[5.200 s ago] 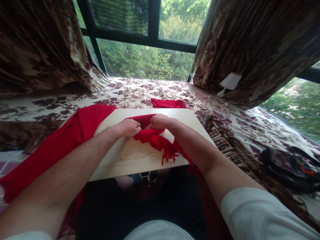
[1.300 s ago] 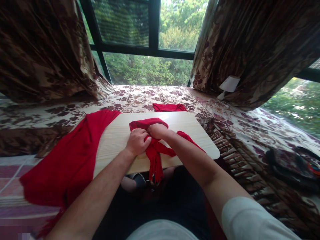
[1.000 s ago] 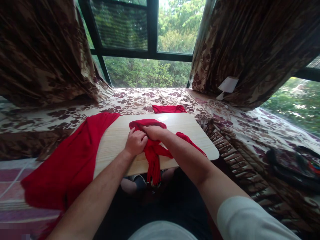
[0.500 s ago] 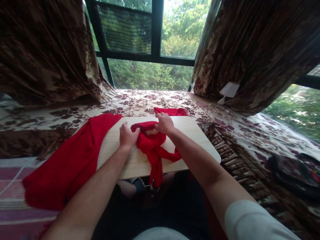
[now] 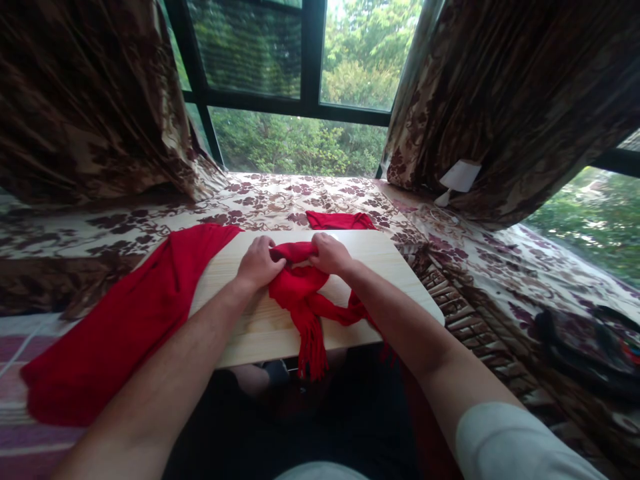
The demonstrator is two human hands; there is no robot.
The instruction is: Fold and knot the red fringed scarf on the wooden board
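A red fringed scarf (image 5: 300, 287) lies looped on the pale wooden board (image 5: 390, 280), its tassels hanging over the near edge. My left hand (image 5: 261, 263) grips the left side of the loop, thumb on top and fingers curled behind. On the far right side of the same loop, my right hand (image 5: 330, 255) pinches the fabric. Between the two hands the scarf forms a rounded band with an opening below it. The fingertips of both hands are partly hidden by the cloth. One scarf end runs right, under my right forearm.
A larger red cloth (image 5: 135, 327) drapes over the board's left side. Another folded red cloth (image 5: 340, 221) lies beyond the far edge. A small white lamp (image 5: 460, 177) stands on the flowered cover at right, and a dark bag (image 5: 585, 347) lies nearer.
My left hand has moved slightly right and closed further round the scarf's left side. My right hand stays on the loop, slightly lower. The camera view has shifted a little.
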